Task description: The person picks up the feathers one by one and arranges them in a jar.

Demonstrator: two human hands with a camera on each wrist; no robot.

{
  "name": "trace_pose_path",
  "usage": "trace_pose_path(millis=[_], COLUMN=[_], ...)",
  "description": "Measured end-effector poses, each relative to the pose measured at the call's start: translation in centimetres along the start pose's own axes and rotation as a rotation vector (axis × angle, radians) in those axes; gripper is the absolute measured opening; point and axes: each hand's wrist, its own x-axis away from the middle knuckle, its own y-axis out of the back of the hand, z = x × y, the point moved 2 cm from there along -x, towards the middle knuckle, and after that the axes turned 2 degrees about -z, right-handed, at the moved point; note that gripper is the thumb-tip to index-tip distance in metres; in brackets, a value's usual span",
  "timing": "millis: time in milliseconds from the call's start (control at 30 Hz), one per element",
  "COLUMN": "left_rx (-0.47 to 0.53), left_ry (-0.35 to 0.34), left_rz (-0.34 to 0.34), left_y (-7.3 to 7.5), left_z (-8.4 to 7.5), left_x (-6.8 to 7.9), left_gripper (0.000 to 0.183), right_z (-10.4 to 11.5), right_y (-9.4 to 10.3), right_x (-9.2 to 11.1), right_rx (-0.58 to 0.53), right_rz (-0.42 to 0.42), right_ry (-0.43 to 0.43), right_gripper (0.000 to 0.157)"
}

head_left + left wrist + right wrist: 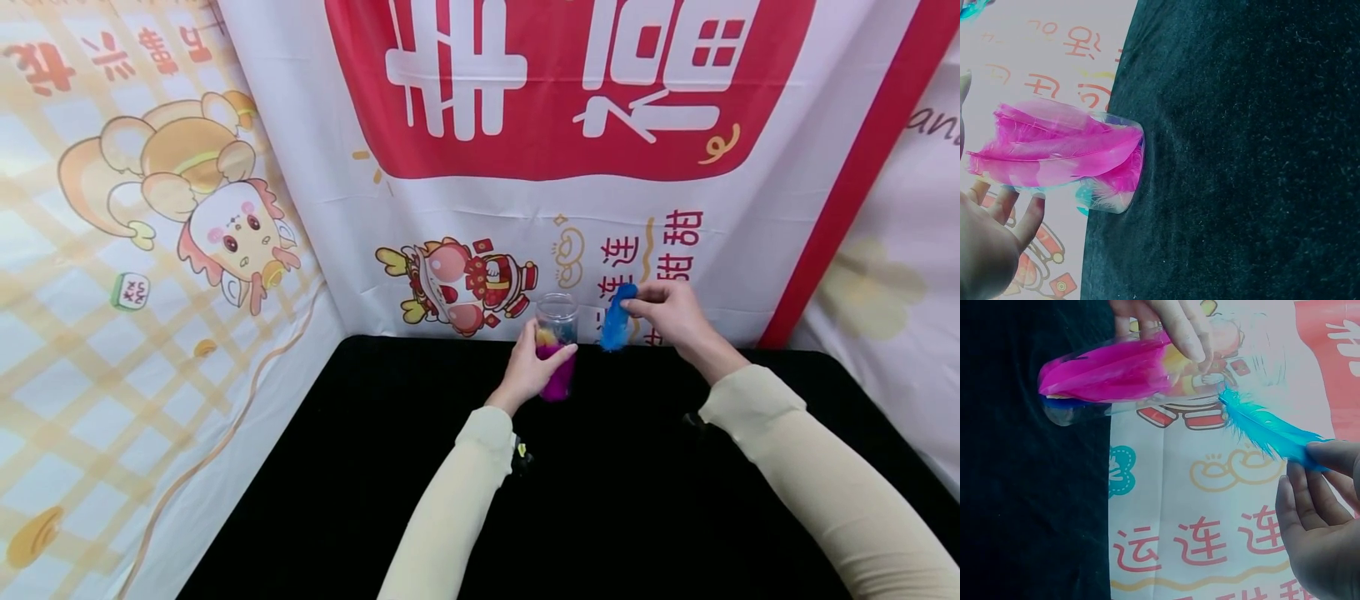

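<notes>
A clear jar (557, 308) stands near the back of the black table, with magenta feathers (1072, 147) inside it. Some yellow and dark blue also shows through its wall in the right wrist view. My left hand (527, 369) grips the jar around its middle, thumb on the near side. To the right of the jar, my right hand (670, 315) pinches a blue feather (1272, 428) by one end between thumb and fingers. The feather hangs downward beside the jar's upper part, outside it; in the head view a gap separates the two.
A black cloth (360, 500) covers the table. Behind it hangs a white and red printed banner (465, 208), close to the jar. At the left is a yellow checked printed sheet (90, 333).
</notes>
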Motion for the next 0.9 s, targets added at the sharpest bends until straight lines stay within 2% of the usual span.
trace_pose_path(millis=[267, 567, 900], left_rx=[0.004, 0.001, 0.003], left_ry=[-0.012, -0.023, -0.006], left_rz=[-0.007, -0.006, 0.001], left_y=[0.0, 0.0, 0.2], left_z=[0.1, 0.2, 0.1], left_x=[-0.1, 0.0, 0.1], left_gripper=[0.076, 0.072, 0.080], right_z=[0.7, 1.0, 2.3], right_y=[-0.3, -0.4, -0.5], right_x=[0.1, 0.0, -0.3], right_rx=[0.011, -0.026, 0.008], right_rz=[0.002, 0.004, 0.017], right_ry=[0.006, 0.027, 0.014], right_gripper=[0.033, 0.031, 0.032])
